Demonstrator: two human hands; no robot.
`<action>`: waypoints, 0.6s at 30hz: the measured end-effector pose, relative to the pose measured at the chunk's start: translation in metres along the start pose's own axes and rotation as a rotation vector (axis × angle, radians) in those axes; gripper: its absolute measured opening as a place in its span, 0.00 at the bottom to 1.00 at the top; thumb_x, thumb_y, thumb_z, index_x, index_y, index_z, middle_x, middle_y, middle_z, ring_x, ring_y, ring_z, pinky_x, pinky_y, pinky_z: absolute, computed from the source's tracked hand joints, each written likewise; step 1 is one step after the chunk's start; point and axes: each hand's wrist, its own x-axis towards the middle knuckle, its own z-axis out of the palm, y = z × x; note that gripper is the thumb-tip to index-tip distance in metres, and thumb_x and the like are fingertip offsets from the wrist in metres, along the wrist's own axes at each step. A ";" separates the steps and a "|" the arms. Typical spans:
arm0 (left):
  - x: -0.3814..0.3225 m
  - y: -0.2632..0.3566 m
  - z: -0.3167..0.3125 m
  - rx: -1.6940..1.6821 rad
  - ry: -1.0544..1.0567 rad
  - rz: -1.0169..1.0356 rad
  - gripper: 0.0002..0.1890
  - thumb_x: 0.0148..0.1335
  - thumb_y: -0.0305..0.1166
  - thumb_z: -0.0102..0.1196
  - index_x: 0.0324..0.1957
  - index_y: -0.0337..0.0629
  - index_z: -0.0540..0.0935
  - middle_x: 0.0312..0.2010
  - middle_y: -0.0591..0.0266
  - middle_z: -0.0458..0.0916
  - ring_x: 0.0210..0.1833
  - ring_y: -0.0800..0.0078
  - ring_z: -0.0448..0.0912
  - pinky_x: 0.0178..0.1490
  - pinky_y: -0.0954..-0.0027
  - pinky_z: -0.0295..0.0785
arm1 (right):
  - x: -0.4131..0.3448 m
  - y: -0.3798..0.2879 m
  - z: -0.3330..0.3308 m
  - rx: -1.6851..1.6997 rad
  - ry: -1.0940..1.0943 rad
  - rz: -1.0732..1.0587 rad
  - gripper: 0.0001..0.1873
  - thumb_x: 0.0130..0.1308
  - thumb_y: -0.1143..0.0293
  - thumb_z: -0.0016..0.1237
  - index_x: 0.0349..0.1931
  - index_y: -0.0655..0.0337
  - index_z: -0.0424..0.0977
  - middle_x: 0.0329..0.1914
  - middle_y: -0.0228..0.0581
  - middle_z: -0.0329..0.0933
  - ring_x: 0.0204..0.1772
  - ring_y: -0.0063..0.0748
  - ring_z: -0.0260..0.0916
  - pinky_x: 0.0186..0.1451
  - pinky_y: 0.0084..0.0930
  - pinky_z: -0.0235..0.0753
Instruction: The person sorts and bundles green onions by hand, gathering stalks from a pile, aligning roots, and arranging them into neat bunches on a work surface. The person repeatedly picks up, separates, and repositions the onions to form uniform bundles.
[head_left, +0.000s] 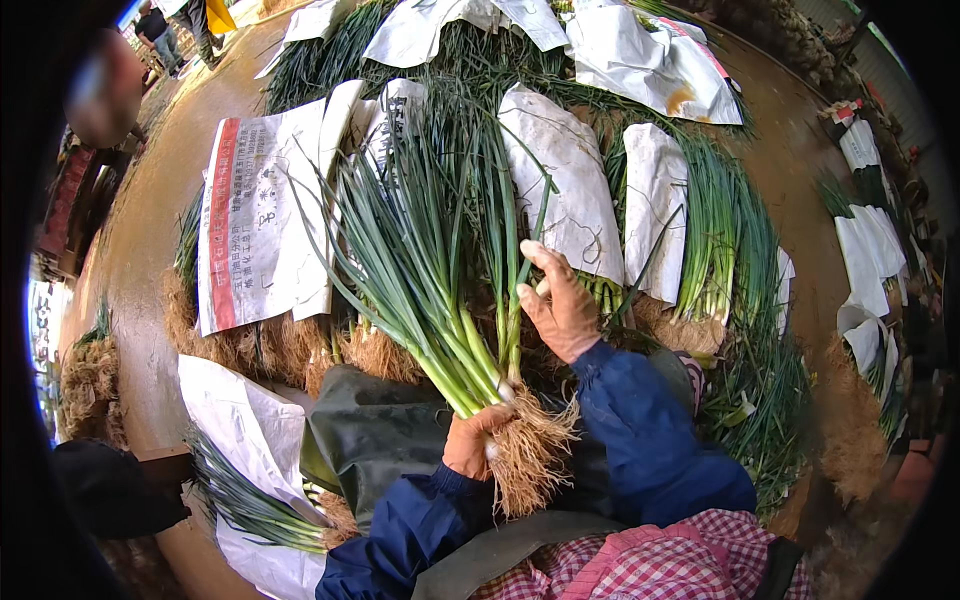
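My left hand (474, 441) grips a bunch of green onions (450, 330) at the white stems, just above the tan, stringy roots (531, 450). The long green leaves fan up and away from me. To the right of the bunch my right hand (559, 300) is raised with its fingers bent and apart; its fingertips are beside the leaves, and I cannot tell whether they touch. Both hands seem to be in tan gloves, below dark blue sleeves. A dark green apron (375, 431) covers my lap under the bunch.
Bundles wrapped in white woven sacks (555, 172) lie ahead, with a printed sack (262, 217) at left. Unwrapped green onions (709, 232) lie at right, loose leaves (757, 420) below them. Another wrapped bundle (277, 510) is at lower left. People (161, 37) stand far off at upper left.
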 end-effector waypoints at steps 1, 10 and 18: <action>0.003 -0.006 0.000 -0.014 -0.002 -0.001 0.23 0.48 0.18 0.50 0.50 0.28 0.72 0.41 0.51 0.77 0.40 0.63 0.78 0.46 0.63 0.78 | 0.012 0.019 0.006 -0.166 -0.006 -0.164 0.25 0.67 0.52 0.41 0.52 0.65 0.65 0.37 0.41 0.75 0.27 0.31 0.70 0.35 0.30 0.75; 0.019 0.004 -0.009 -0.285 0.082 -0.060 0.09 0.50 0.21 0.49 0.35 0.28 0.75 0.35 0.49 0.78 0.36 0.60 0.80 0.42 0.59 0.80 | -0.083 -0.071 -0.071 -0.010 -0.349 0.196 0.09 0.62 0.62 0.50 0.27 0.55 0.72 0.12 0.38 0.65 0.16 0.39 0.66 0.19 0.33 0.63; 0.028 -0.018 -0.010 -0.300 -0.002 -0.140 0.11 0.52 0.21 0.48 0.39 0.26 0.72 0.35 0.46 0.78 0.34 0.57 0.81 0.43 0.56 0.81 | -0.044 -0.070 -0.106 -0.225 -0.290 -0.136 0.07 0.60 0.64 0.53 0.29 0.56 0.75 0.30 0.33 0.75 0.36 0.34 0.72 0.32 0.24 0.69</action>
